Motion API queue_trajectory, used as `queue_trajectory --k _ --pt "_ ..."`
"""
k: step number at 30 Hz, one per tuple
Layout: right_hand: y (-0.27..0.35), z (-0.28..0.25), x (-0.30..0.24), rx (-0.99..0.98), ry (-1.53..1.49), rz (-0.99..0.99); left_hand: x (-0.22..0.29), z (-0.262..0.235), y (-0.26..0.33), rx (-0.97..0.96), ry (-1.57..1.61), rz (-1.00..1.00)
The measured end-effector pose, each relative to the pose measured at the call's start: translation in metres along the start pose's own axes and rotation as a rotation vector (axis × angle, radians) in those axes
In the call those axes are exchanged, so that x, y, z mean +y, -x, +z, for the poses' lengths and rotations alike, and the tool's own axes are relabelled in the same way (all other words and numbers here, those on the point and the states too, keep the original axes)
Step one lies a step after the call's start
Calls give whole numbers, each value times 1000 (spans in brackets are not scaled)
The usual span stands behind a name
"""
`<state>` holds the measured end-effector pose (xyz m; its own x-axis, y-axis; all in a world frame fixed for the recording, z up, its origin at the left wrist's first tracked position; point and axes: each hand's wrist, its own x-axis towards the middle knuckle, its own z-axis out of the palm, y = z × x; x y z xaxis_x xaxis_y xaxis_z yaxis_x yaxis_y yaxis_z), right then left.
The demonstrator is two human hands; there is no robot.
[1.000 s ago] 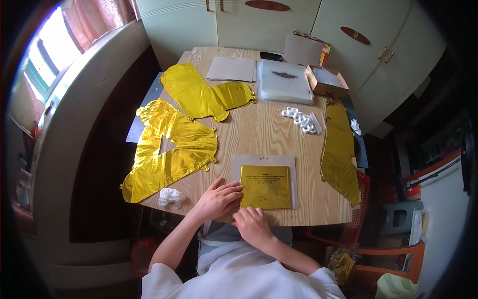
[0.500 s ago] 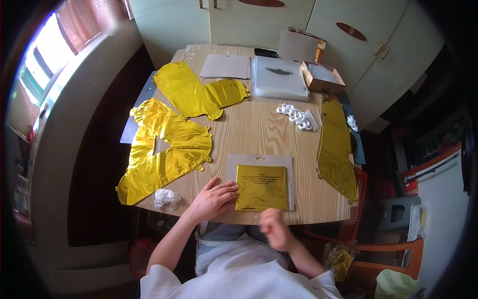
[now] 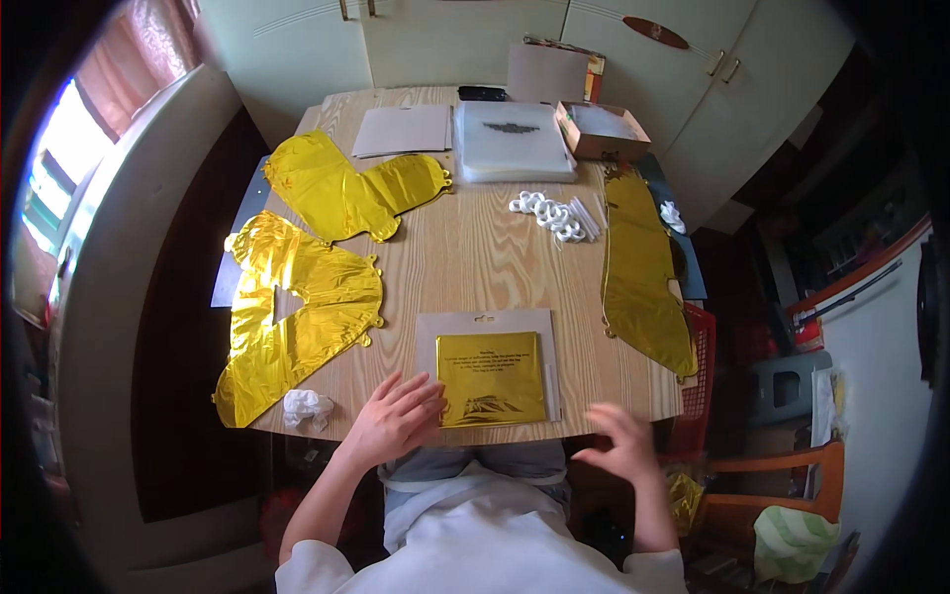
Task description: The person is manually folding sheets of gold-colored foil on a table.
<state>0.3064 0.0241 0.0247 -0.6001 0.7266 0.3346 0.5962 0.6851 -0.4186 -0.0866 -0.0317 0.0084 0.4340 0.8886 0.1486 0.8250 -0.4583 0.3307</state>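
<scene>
Flat at the table's front edge lies a clear bag [image 3: 490, 401] with printed lettering, showing gold foil inside. Around it shows a pale card [image 3: 427, 327] with a hang hole at its top. My left hand [image 3: 398, 418] rests at the bag's left edge, fingers stretched out, gripping nothing. To the right of the bag, my right hand [image 3: 623, 444] is lifted near the table edge, fingers apart and slightly blurred, with nothing in it. Left of my left hand sits a crumpled white tissue [image 3: 308, 408].
Gold foil balloons lie at the far left [image 3: 341, 193], near left [image 3: 297, 322] and right [image 3: 641, 262]. White rings [image 3: 550, 214] lie beside thin clear straws [image 3: 584, 216]. Behind are a stack of clear bags [image 3: 515, 153], white cards [image 3: 401, 131] and an open box [image 3: 602, 132].
My right hand has moved right, away from the bag's lower edge, and its fingers have spread. My left hand stays by the bag. The whole view has shifted slightly.
</scene>
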Motion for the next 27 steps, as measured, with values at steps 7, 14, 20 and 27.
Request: queue_trajectory --k 7,14,20,27 --pt "-9 32 -9 -153 211 -113 10 -3 16 -85 -13 85" --pt "-11 36 -7 -81 185 -132 13 17 28 77 -35 36" --pt "-13 44 -4 32 127 -143 14 28 31 224 110 -39" --pt "-16 59 -8 172 92 -77 23 28 26 318 152 -143"
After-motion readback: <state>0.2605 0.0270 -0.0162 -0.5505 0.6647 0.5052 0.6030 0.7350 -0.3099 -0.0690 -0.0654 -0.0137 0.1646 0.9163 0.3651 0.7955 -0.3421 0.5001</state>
